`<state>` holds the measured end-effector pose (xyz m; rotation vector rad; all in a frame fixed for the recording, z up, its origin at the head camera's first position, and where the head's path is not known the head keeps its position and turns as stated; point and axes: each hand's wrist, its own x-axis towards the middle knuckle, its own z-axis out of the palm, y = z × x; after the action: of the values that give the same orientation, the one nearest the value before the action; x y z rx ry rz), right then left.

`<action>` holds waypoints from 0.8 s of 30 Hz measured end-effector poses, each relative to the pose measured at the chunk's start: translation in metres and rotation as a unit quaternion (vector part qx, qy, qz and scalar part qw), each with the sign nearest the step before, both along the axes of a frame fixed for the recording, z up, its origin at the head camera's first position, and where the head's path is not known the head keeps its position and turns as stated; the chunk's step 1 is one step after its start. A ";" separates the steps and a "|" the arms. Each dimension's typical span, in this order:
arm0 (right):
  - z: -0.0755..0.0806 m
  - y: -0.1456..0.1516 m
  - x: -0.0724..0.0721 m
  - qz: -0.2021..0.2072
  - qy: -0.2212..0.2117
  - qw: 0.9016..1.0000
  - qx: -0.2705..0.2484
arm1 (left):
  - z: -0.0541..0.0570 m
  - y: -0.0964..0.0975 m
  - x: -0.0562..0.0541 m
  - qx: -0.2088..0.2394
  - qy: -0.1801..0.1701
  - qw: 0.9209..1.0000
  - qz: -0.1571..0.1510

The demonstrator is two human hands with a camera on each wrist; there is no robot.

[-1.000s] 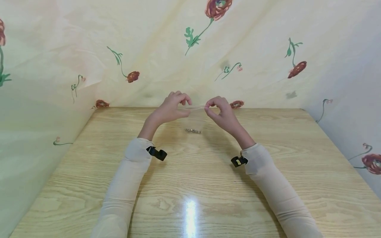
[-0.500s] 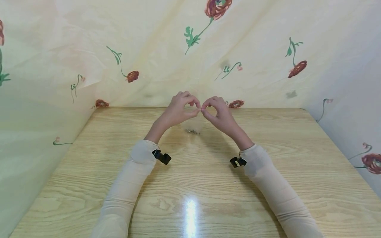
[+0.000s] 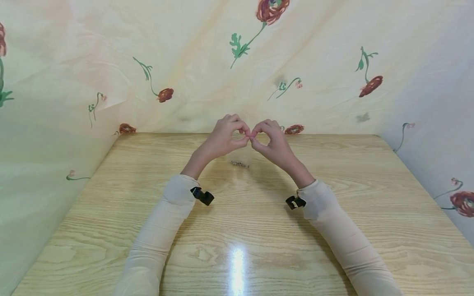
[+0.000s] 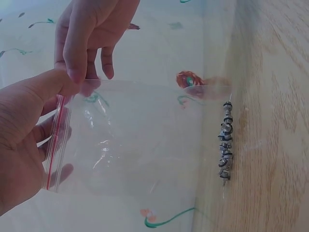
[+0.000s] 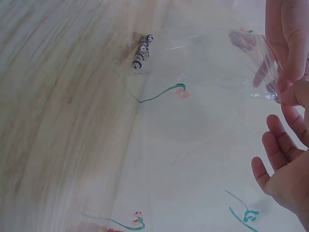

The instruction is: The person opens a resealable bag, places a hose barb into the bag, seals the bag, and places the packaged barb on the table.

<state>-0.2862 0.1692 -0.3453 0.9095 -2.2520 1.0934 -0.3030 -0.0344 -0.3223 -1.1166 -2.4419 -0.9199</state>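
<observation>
A clear zip bag [image 4: 135, 140] hangs between my hands, its red-striped zip [image 4: 54, 145] along the top edge. At the bag's bottom lie several small metal fittings with black rings [image 4: 225, 140], in a row. My left hand [image 3: 224, 137] pinches the zip edge between thumb and fingers, close to one corner. That same corner is pinched by the thumb and index finger of my right hand [image 3: 273, 142], its other fingers loosely bent in the right wrist view. The fingertips of both hands meet there. In the head view the bag is faint and partly hidden behind the left hand.
A wood-grain table [image 3: 237, 218] extends under both arms. Behind it hangs a pale cloth [image 3: 207, 53] printed with red flowers, which also covers both sides. Black straps [image 3: 202, 196] are on the wrists.
My left hand has slid right along the bag's top edge, from a hand's gap away, until it met my right hand. The right hand has shifted slightly left.
</observation>
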 end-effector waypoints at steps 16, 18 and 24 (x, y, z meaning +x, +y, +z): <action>-0.005 -0.004 0.000 -0.002 0.050 0.999 -0.019 | -0.001 0.003 0.002 -0.019 0.002 1.000 -0.009; -0.006 -0.005 0.001 -0.001 0.055 0.998 -0.023 | -0.001 0.003 0.003 -0.019 0.005 1.000 -0.010; -0.007 -0.006 0.001 -0.005 0.059 0.998 -0.025 | 0.001 0.004 0.003 -0.025 0.009 1.000 -0.008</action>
<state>-0.2852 0.1630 -0.3526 0.9185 -2.1212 1.0581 -0.2998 -0.0303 -0.3216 -1.1579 -2.4585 -0.8540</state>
